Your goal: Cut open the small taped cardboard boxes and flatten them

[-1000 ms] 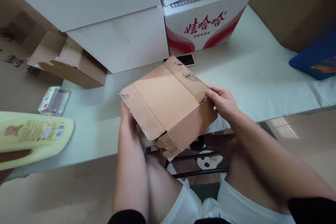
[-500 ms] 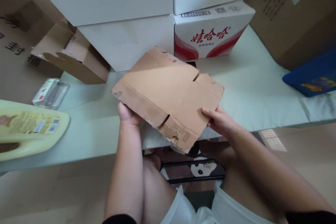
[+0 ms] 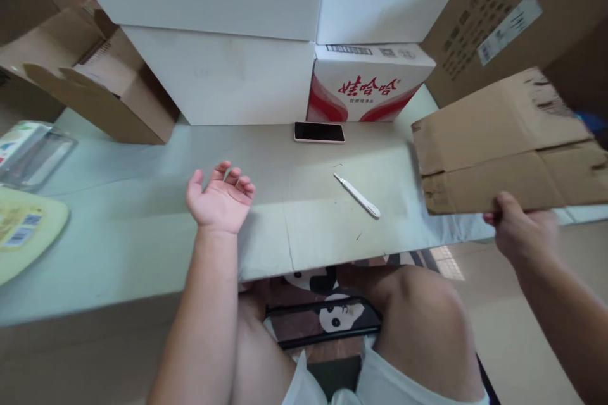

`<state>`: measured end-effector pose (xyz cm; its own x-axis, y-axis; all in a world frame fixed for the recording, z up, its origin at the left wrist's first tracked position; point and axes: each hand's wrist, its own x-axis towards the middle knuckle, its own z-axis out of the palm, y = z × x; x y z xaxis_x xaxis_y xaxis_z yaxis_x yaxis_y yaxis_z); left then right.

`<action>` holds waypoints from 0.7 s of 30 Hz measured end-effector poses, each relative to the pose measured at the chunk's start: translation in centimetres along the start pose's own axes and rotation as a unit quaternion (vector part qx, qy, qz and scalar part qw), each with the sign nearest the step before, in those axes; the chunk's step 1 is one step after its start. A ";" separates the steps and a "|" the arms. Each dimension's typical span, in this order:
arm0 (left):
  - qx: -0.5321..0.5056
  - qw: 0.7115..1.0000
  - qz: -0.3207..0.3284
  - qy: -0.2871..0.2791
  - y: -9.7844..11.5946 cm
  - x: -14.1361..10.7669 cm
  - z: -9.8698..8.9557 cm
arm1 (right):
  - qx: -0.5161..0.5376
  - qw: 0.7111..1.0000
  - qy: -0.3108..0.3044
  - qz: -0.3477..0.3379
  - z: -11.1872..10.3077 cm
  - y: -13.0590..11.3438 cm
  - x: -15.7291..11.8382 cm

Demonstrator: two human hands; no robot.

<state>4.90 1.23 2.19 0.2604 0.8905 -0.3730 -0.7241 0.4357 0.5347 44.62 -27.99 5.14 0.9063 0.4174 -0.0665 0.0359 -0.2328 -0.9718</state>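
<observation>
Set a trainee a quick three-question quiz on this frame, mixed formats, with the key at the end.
1. Multiple choice: which hand grips the cardboard piece?
A) left only
B) right only
C) both

2. True or false: the left hand holds the slim white tool.

3. Fill in the blank: the phone lies in front of white boxes, one of which bears large ____ lettering.

Key:
1. B: the right hand has it by its near edge.
2. False: that hand is open, palm up; the tool lies on the table.
3. Red.
</observation>
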 end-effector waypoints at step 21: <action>-0.148 0.986 0.056 -0.045 5.2 -2.0 -3.4 | -0.270 0.768 -0.474 -0.336 39.3 -7.3 -7.4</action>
<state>-1.55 1.27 3.19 0.2134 0.9448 -0.2488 -0.9025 0.2881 0.3200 21.12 5.17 3.81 -0.0986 0.9948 0.0251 0.7621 0.0917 -0.6410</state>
